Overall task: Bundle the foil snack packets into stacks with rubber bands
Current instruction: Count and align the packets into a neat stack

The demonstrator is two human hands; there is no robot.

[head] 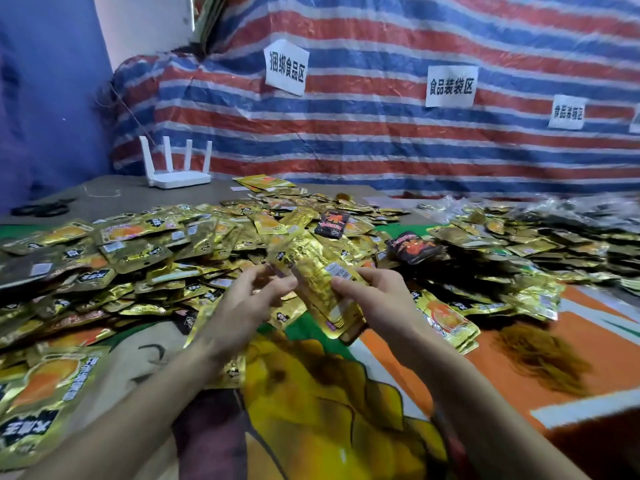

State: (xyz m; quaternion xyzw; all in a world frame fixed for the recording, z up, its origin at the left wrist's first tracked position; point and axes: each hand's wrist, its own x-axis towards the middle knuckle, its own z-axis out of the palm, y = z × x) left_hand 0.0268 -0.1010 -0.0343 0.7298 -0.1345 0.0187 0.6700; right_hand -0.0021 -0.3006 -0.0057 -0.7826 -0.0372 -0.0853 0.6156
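Gold foil snack packets, gathered into a slim stack [320, 289], were held tilted in the air above the surface, between both grips. The right grip [379, 299] had its fingers and thumb curled round the stack's right edge, clamped on it. The left grip [254, 299] reached in with fingers nearly straight and spread, their tips at the stack's left edge; blur hid whether they touched it. Beneath and behind lay a wide heap of loose gold foil packets [138, 251] on a colourful printed cloth [329, 410], with two black-and-red packets [332, 223] among them. A tangled pile of brown rubber bands [540, 355] sat to the right on the cloth's orange part. Farther back stood a white four-antenna router [176, 171], before a red, blue and white striped tarpaulin [381, 143] bearing white paper signs [285, 67].
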